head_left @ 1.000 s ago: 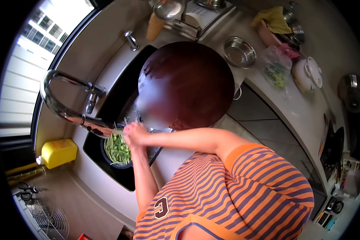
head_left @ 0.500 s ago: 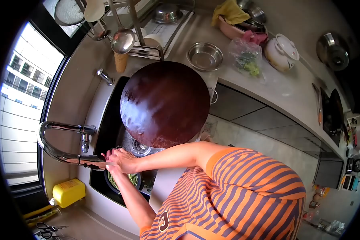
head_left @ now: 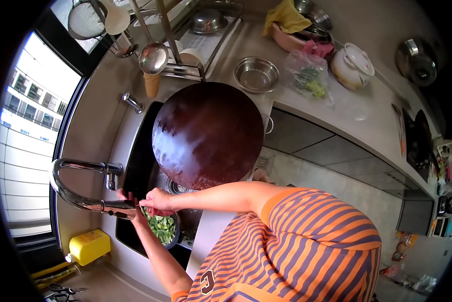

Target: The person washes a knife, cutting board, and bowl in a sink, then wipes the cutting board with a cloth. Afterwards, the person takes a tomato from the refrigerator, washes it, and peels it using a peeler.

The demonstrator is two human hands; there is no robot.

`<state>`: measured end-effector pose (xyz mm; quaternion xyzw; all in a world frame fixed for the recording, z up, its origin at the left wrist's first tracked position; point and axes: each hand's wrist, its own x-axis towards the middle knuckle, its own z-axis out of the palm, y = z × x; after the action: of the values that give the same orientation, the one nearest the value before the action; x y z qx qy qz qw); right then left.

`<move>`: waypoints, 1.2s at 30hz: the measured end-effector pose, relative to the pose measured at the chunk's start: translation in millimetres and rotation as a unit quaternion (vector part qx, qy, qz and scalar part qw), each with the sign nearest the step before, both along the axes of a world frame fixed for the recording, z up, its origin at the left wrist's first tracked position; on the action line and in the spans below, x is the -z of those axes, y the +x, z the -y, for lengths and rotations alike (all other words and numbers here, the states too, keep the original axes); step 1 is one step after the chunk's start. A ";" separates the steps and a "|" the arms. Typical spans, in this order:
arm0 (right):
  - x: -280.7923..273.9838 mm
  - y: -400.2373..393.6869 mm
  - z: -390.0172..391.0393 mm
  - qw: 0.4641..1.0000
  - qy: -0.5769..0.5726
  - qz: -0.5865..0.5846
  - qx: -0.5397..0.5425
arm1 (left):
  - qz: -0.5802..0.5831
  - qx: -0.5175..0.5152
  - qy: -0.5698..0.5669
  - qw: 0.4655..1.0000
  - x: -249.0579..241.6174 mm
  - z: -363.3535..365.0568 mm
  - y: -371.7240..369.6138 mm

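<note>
At the black sink (head_left: 135, 161), my left hand (head_left: 127, 200) wraps the pull-out head of the curved steel faucet (head_left: 93, 204). Just right of it, my right hand (head_left: 158, 200) is closed over some green beans above a dark bowl of green beans (head_left: 161, 229) in the basin. A large round dark wooden chopping board (head_left: 208, 133), wet and shiny, lies across the far part of the sink, hiding most of the basin.
On the counter stand an empty steel bowl (head_left: 256, 74), a plastic bag of greens (head_left: 309, 80) and a white lidded pot (head_left: 354, 64). A ladle (head_left: 153, 58) hangs from the dish rack. A yellow bottle (head_left: 87, 246) and scissors (head_left: 60, 289) lie near the window.
My hands have shifted slightly apart at the faucet head, uncovering more of the bowl of beans. The view has tilted a little since a second ago.
</note>
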<state>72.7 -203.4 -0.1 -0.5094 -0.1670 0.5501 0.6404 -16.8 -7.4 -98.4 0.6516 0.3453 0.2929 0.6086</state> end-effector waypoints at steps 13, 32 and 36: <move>17.0 0.7 -0.8 0.963 0.064 0.107 -0.239 | 0.140 0.038 -0.485 0.862 -14.3 152.5 -46.7; 99.7 -15.3 -3.3 0.856 -0.134 0.497 -0.039 | -0.172 0.052 -0.029 0.983 110.3 164.5 -5.4; 115.5 -8.1 -2.3 0.850 -0.158 0.500 -0.057 | -0.255 0.048 0.060 0.964 176.0 174.4 -20.6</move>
<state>64.6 -201.1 -115.6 -0.7994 -0.4044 0.2758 0.3483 -37.4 -181.8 -274.5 0.7561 0.4392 0.1076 0.4732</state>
